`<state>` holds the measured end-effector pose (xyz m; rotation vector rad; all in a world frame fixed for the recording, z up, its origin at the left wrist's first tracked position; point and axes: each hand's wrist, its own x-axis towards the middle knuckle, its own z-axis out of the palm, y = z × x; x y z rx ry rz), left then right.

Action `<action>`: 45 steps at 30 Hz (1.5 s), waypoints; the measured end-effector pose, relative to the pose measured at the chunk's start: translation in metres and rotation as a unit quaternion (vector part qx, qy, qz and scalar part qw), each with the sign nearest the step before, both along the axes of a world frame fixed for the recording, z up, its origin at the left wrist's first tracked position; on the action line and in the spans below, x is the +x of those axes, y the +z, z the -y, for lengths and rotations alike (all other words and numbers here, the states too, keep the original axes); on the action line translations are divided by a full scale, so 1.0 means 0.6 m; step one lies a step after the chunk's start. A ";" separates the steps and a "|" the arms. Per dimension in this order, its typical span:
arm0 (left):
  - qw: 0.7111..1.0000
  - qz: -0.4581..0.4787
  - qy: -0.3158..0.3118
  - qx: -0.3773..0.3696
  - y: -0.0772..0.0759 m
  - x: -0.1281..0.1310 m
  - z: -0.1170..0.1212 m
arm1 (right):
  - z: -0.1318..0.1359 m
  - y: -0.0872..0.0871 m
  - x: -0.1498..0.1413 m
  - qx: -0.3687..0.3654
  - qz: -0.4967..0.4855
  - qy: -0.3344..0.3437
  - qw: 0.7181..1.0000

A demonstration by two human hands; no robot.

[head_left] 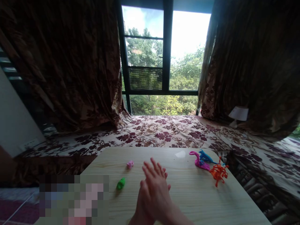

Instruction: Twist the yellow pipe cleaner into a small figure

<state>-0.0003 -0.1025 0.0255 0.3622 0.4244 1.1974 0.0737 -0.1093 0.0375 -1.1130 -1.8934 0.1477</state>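
My right hand (157, 187) and my left hand (140, 203) are pressed palm to palm above the middle of a light wooden table (187, 200). The fingers are stretched out and point away from me. The right hand covers most of the left, and I cannot see whether anything lies between the palms. A small green piece (121, 183) lies on the table just left of the hands. Farther back left is a small pink piece (130, 164).
Three fuzzy twisted-wire figures lie near the table's far right corner: pink (199, 162), blue (206, 156) and orange (219, 173). Behind the table runs a floral-covered ledge (159, 132) under a window, with dark curtains on both sides and a white lamp (238, 114) at the right.
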 end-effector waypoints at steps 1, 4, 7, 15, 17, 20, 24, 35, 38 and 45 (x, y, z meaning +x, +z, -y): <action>1.000 0.001 -0.007 -0.002 -0.001 0.011 0.005 | -0.015 0.007 0.004 -0.007 -0.001 -0.010 1.000; 0.997 -0.038 -0.052 -0.035 0.013 0.028 0.022 | -0.058 0.029 0.045 -0.065 -0.010 -0.056 0.996; 0.992 -0.123 -0.026 -0.031 0.036 0.012 0.029 | -0.063 0.038 0.090 -0.114 -0.065 -0.004 0.991; 0.977 -0.208 0.037 0.034 0.055 -0.008 0.013 | 0.013 0.050 0.097 -0.096 -0.036 0.062 0.993; 0.971 -0.234 0.025 0.033 0.059 -0.005 0.013 | 0.015 0.052 0.095 -0.083 -0.019 0.033 0.996; 0.961 -0.275 0.007 0.031 0.061 -0.005 0.014 | 0.011 0.047 0.096 -0.088 -0.019 0.032 0.995; 0.954 -0.293 -0.015 0.063 0.054 -0.004 0.018 | 0.007 0.033 0.093 -0.107 -0.057 0.027 0.992; 0.916 -0.376 0.009 0.142 0.072 -0.021 0.018 | -0.007 0.021 0.111 -0.341 -0.341 0.196 0.854; 0.903 -0.404 0.030 0.143 0.068 -0.023 0.012 | -0.009 0.013 0.111 -0.327 -0.359 0.214 0.848; 0.921 -0.374 0.000 0.113 0.021 -0.019 -0.008 | -0.018 -0.002 0.111 -0.277 -0.251 0.146 0.916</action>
